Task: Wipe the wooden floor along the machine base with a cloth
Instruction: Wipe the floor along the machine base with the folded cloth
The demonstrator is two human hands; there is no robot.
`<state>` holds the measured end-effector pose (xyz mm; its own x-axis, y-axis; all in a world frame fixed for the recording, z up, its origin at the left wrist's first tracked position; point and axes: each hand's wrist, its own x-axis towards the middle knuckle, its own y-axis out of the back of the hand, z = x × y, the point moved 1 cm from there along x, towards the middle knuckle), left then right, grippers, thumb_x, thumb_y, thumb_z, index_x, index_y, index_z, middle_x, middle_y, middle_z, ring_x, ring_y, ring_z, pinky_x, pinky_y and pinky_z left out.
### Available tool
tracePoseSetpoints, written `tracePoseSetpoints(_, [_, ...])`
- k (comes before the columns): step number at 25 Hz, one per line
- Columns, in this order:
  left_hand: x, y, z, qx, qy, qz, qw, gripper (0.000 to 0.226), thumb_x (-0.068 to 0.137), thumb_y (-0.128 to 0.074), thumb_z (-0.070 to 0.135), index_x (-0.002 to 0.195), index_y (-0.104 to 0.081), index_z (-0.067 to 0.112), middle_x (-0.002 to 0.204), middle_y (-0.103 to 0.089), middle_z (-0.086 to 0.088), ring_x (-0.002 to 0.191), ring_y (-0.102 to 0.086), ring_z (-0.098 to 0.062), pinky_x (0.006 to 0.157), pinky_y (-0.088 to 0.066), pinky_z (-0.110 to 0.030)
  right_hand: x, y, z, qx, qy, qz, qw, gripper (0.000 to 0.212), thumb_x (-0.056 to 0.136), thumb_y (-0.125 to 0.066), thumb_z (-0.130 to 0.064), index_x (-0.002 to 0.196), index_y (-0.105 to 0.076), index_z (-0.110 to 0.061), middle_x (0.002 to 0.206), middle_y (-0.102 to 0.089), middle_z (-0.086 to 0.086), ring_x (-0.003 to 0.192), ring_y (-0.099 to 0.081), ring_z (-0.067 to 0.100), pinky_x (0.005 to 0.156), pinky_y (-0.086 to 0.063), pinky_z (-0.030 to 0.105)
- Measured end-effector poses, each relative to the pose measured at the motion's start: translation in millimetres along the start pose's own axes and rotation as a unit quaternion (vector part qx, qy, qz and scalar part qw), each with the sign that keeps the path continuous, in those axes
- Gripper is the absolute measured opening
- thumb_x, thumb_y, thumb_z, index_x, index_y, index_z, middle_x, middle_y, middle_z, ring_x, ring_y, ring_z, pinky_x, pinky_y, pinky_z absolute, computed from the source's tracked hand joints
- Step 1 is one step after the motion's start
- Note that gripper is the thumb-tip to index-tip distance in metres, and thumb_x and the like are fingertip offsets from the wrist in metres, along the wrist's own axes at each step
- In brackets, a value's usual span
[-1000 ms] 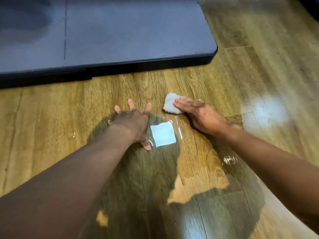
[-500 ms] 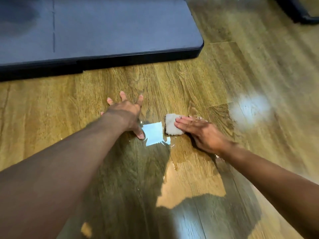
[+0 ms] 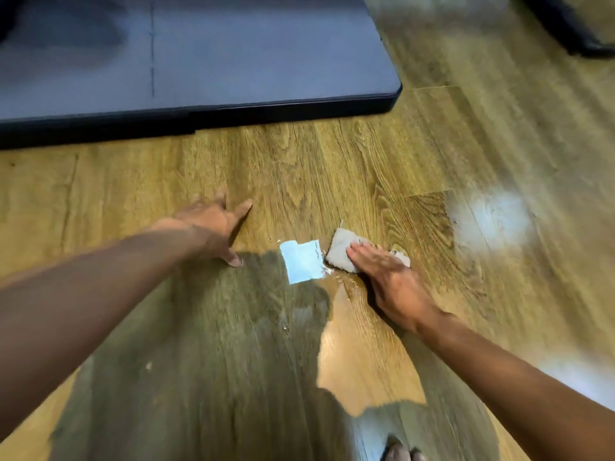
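A small grey folded cloth [image 3: 339, 247] lies flat on the wooden floor [image 3: 332, 168], right of a bright square light reflection. My right hand [image 3: 382, 274] presses it down with straight fingers laid over its near half. My left hand [image 3: 213, 224] rests flat on the floor further left, fingers spread, holding nothing. The dark blue-grey machine base [image 3: 233, 61] with its black edge runs across the top of the view, well beyond both hands. Wet streaks glisten on the boards just below the cloth.
A second dark object [image 3: 572, 24] sits at the top right corner. My own shadow darkens the floor in the lower middle. Toes [image 3: 402, 452] show at the bottom edge. Bare floorboards stretch to the right of the cloth.
My right hand has slid the cloth back from near the base and then to the right, past the reflection. My left hand stays planted on the floor; the view has shifted.
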<state>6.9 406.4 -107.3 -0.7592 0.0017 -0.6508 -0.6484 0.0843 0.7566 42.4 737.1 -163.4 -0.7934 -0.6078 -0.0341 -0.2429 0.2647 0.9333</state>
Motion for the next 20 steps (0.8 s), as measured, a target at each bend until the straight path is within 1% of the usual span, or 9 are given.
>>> tracePoseSetpoints(4, [-7, -3, -11, -0.03, 0.037, 0.002, 0.999, 0.128, 0.063, -0.073, 0.068, 0.149, 0.018, 0.04, 0.159, 0.019, -0.011, 0.144, -0.001, -0.047, 0.113, -0.019, -0.056, 76, 10, -2, -0.004, 0.005, -0.017, 1.0, 0.063, 0.084, -0.047, 0.012, 0.14, -0.045, -0.017, 0.146, -0.042, 0.001, 0.136, -0.036, 0.017, 0.113, -0.03, 0.037])
tracePoseSetpoints(8, [2, 1, -14, -0.058, 0.032, -0.009, 0.998, 0.137, 0.056, -0.077, 0.068, 0.148, 0.022, 0.04, 0.157, 0.025, -0.012, 0.143, 0.006, -0.048, 0.113, -0.019, -0.057, 148, 14, -10, 0.016, -0.143, 0.032, 0.989, 0.06, 0.088, -0.037, 0.006, 0.142, -0.041, -0.019, 0.148, -0.038, -0.001, 0.138, -0.032, 0.013, 0.113, -0.012, 0.02])
tracePoseSetpoints(9, [3, 1, -14, -0.064, 0.027, -0.012, 0.998, 0.138, 0.057, -0.077, 0.068, 0.147, 0.023, 0.039, 0.156, 0.026, -0.013, 0.142, 0.008, -0.049, 0.112, -0.019, -0.058, 139, 8, -16, 0.026, -0.135, 0.048, 0.989, 0.056, 0.089, -0.033, 0.001, 0.142, -0.041, -0.018, 0.147, -0.04, 0.0, 0.138, -0.032, 0.014, 0.114, -0.011, 0.02])
tracePoseSetpoints(10, [3, 0, -15, -0.064, 0.022, -0.017, 0.998, 0.138, 0.058, -0.076, 0.067, 0.147, 0.024, 0.037, 0.155, 0.027, -0.015, 0.142, 0.009, -0.049, 0.112, -0.02, -0.059, 122, -1, -25, 0.032, -0.095, 0.055, 0.993, 0.053, 0.091, -0.031, -0.005, 0.141, -0.042, -0.017, 0.146, -0.041, 0.002, 0.138, -0.032, 0.016, 0.116, -0.013, 0.024])
tracePoseSetpoints(13, [7, -3, -15, -0.048, 0.004, -0.016, 0.999, 0.135, 0.064, -0.074, 0.065, 0.148, 0.027, 0.03, 0.155, 0.024, -0.02, 0.142, 0.006, -0.051, 0.11, -0.024, -0.058, 82, -12, -36, 0.003, 0.027, 0.032, 0.999, 0.048, 0.092, -0.031, -0.016, 0.138, -0.046, -0.016, 0.141, -0.048, 0.003, 0.132, -0.04, 0.017, 0.112, -0.029, 0.037])
tracePoseSetpoints(15, [10, -4, -17, -0.047, -0.002, -0.013, 0.999, 0.135, 0.063, -0.072, 0.067, 0.147, 0.028, 0.03, 0.155, 0.023, -0.021, 0.141, 0.005, -0.052, 0.111, -0.025, -0.058, 126, 3, -15, -0.02, 0.072, 0.027, 0.997, 0.043, 0.096, -0.034, -0.021, 0.137, -0.048, -0.019, 0.14, -0.048, 0.001, 0.129, -0.045, 0.017, 0.104, -0.033, 0.031])
tracePoseSetpoints(16, [12, -5, -18, -0.046, -0.001, -0.015, 0.999, 0.136, 0.063, -0.071, 0.068, 0.146, 0.029, 0.03, 0.154, 0.026, -0.021, 0.14, 0.007, -0.053, 0.112, -0.023, -0.059, 160, 11, -5, -0.031, 0.056, 0.023, 0.998, 0.041, 0.097, -0.039, -0.016, 0.137, -0.048, -0.02, 0.141, -0.047, 0.001, 0.129, -0.047, 0.018, 0.101, -0.031, 0.026])
tracePoseSetpoints(18, [14, -8, -19, -0.049, 0.0, -0.021, 0.999, 0.137, 0.061, -0.071, 0.07, 0.145, 0.03, 0.032, 0.152, 0.03, -0.021, 0.139, 0.01, -0.055, 0.113, -0.019, -0.062, 230, 19, 17, -0.059, -0.004, 0.026, 0.998, 0.047, 0.094, -0.046, -0.003, 0.138, -0.047, -0.02, 0.143, -0.045, 0.001, 0.129, -0.046, 0.018, 0.104, -0.023, 0.02])
tracePoseSetpoints(20, [16, -9, -19, -0.054, -0.001, -0.022, 0.998, 0.137, 0.061, -0.072, 0.068, 0.145, 0.03, 0.032, 0.151, 0.032, -0.022, 0.138, 0.011, -0.055, 0.112, -0.017, -0.065, 272, 26, 29, -0.05, -0.056, 0.036, 0.997, 0.05, 0.093, -0.045, -0.001, 0.139, -0.045, -0.022, 0.145, -0.043, -0.002, 0.129, -0.046, 0.017, 0.111, -0.021, 0.024])
